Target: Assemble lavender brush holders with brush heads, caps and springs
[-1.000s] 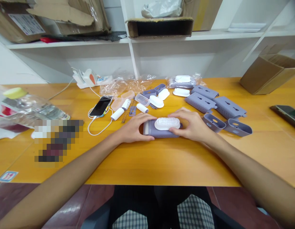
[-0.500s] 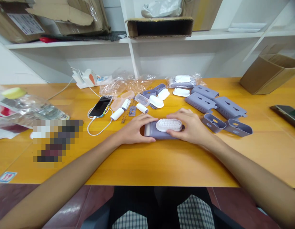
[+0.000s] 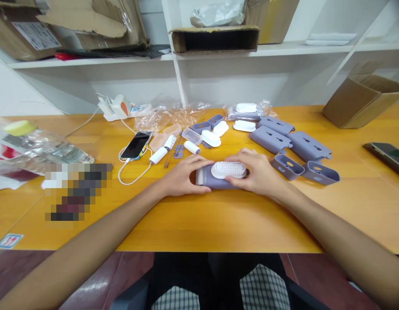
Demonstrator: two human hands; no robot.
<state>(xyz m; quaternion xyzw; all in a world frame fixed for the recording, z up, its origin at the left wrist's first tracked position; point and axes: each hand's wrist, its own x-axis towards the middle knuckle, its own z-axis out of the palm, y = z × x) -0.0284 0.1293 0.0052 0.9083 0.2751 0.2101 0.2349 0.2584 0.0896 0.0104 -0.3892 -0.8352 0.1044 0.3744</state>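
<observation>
A purple plastic case (image 3: 218, 184) lies on the table in front of me, with a white oval brush head (image 3: 229, 169), bristles up, on top of it. My left hand (image 3: 185, 175) grips the case's left end, thumb at the near side and fingers at the far side. At the other end, my right hand (image 3: 256, 172) has its thumb and fingers closed round the brush head and the case. Just beyond lie a white roller (image 3: 192, 147), another white brush head (image 3: 211, 138) and a clear plastic cup (image 3: 192, 135).
Purple case shells (image 3: 309, 146) and short purple sleeves (image 3: 287, 166) lie to the right. A charging phone (image 3: 137, 145) and a plastic bottle (image 3: 54, 144) are at the left. An open cardboard box (image 3: 361, 101) and a dark device (image 3: 387, 156) stand far right.
</observation>
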